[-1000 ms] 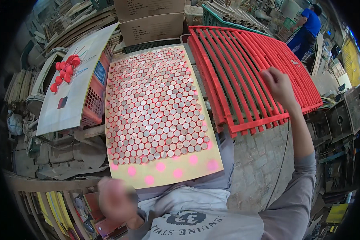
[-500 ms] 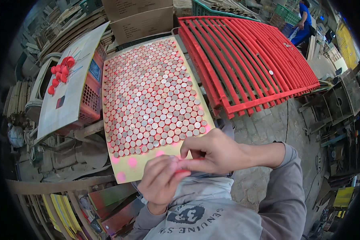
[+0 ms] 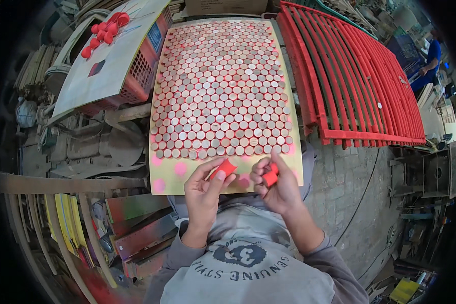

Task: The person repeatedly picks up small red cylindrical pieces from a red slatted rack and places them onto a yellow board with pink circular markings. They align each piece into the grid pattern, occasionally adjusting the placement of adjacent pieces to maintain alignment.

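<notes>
My left hand point(image 3: 200, 195) grips a red piece point(image 3: 224, 168) with a notched, curved end between thumb and fingers. In my curled right hand point(image 3: 285, 192) are small red cylinders point(image 3: 270, 178), partly hidden by the fingers. Both hands are a little apart, above the near edge of a yellowish board point(image 3: 169, 178). Tightly packed rows of short round pieces point(image 3: 218, 109) with pale tops and red sides cover most of this board. Pink round spots mark its bare near strip.
At the left, a pale panel point(image 3: 76, 93) on a red crate point(image 3: 139, 76) bears several red balls point(image 3: 101, 35) and thin sticks. A red slatted rack point(image 3: 349, 76) stands at the right. Wooden rails point(image 3: 76, 184) lie near left; a person in blue point(image 3: 431, 61) is at the far right.
My hands were together, fingers meeting over the board's near edge; now they are apart, each showing red pieces. The view has shifted, so the board appears higher and further right.
</notes>
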{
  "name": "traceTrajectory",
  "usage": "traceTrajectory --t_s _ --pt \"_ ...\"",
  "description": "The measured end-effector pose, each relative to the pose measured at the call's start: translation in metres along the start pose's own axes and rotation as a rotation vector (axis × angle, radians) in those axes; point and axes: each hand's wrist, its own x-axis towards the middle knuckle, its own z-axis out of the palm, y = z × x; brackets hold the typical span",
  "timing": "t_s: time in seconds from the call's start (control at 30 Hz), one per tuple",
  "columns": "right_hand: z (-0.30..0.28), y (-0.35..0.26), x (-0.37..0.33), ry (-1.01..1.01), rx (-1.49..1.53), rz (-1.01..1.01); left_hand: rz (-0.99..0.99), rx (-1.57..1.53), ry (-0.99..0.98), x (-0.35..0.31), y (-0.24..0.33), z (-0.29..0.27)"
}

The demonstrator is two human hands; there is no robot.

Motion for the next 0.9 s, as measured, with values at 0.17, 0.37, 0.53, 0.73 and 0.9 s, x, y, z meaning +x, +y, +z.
traceTrajectory --t_s 0.17,0.37,0.53,0.73,0.9 --pt "0.017 0.005 -0.002 -0.004 -0.155 0.159 -0.105 -0.123 0.051 -0.009 -0.01 -0.021" --pt "0.037 -0.049 0.042 -0.06 -1.014 -0.432 -0.024 -0.072 0.05 -0.008 -0.002 -0.026" --pt "0.06 -0.082 0.094 0.046 -1.935 -0.915 -0.014 -0.05 0.073 -0.011 -0.001 -0.035" --pt "0.064 -0.082 0.126 0.209 -2.106 -0.91 0.005 -0.016 0.126 -0.018 0.005 -0.044" --pt "0.065 -0.079 0.126 0.218 -2.177 -0.831 0.015 -0.015 0.154 -0.019 0.005 -0.05"
